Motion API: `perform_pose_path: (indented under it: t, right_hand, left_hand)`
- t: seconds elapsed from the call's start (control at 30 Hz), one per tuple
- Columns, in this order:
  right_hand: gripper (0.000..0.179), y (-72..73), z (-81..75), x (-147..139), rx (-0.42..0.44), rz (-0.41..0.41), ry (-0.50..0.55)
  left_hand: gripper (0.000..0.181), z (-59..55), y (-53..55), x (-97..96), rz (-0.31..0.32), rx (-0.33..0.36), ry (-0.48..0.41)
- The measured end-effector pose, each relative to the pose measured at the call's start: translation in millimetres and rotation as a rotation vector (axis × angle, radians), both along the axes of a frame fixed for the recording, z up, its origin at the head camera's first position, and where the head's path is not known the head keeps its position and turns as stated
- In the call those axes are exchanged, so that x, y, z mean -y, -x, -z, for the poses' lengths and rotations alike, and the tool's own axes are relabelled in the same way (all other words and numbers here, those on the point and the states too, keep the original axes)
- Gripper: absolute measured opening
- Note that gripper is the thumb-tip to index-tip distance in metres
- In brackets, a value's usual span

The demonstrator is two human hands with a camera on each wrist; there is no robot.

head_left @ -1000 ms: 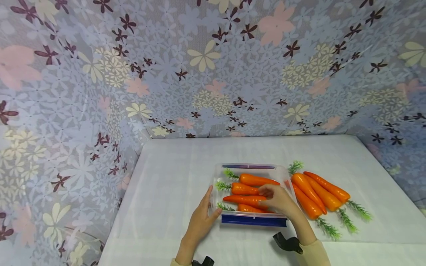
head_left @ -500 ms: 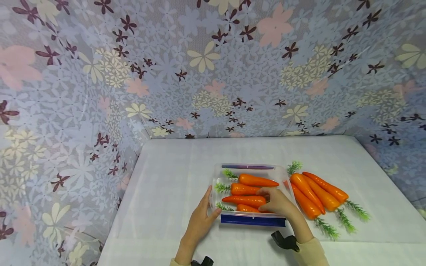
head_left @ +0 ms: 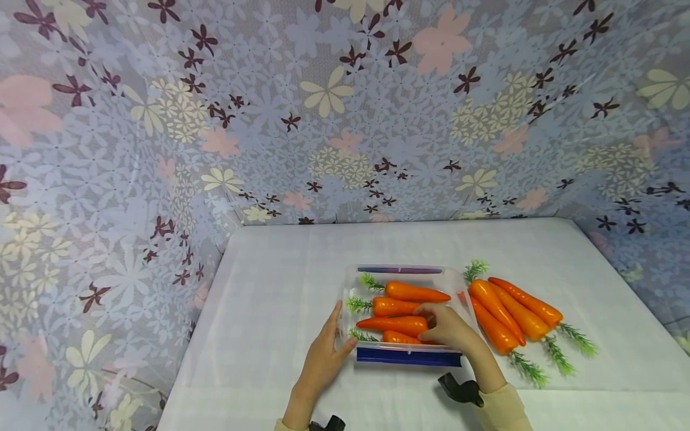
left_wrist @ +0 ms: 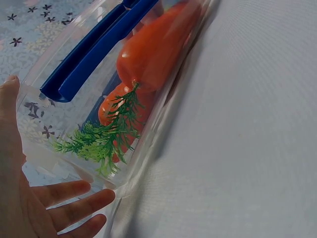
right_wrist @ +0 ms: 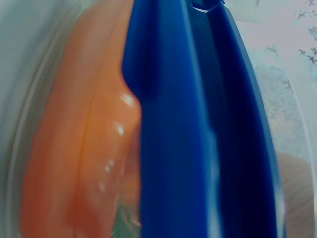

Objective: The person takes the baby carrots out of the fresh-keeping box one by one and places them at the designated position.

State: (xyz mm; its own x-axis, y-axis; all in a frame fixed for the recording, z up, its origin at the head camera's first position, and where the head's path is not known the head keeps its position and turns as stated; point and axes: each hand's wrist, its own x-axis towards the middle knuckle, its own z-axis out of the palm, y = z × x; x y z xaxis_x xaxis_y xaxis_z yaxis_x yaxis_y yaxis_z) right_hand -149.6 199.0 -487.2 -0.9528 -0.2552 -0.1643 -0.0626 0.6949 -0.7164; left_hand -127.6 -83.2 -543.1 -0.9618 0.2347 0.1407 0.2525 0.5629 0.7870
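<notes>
A clear plastic box (head_left: 458, 281) with blue clips (head_left: 409, 357) holds several toy carrots, laid in rows with green tops. My left hand (head_left: 323, 356) rests against the box's left end, its fingers fairly straight. In the left wrist view, the thumb reaches the rim and the fingertips lie beside the lower corner. Inside the box, my right hand (head_left: 450, 326) grips the thick end of one orange carrot (head_left: 393, 325), whose tip points left. That carrot's green top is hidden by the hand. Carrots in the rows above (head_left: 415, 291) and below (head_left: 400, 337) lie beside it.
Several more carrots (head_left: 528, 317) lie on the white-covered table (head_left: 280, 269) right of the box, close to its wall. Floral fabric (head_left: 334, 149) rises behind and at the sides. Both wrists wear black mounts.
My right hand has shifted slightly down and left, its thumb settling lower at the gripped carrot's end. The left hand stays at the box's left end.
</notes>
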Motion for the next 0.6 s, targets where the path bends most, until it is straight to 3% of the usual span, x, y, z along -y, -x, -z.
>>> perform_pose_path:
  t: [0.3, 0.6]
  right_hand:
    - [0.040, 2.1, 0.9, 0.3, 0.005, 0.014, 0.015]
    - [0.044, 1.4, 1.8, -1.6, -0.059, 0.028, 0.041]
  left_hand:
    - [0.076, 0.4, 0.6, 1.6, 0.001, -0.014, 0.013]
    - [0.075, -0.3, -0.5, 0.6, -0.005, 0.016, 0.003]
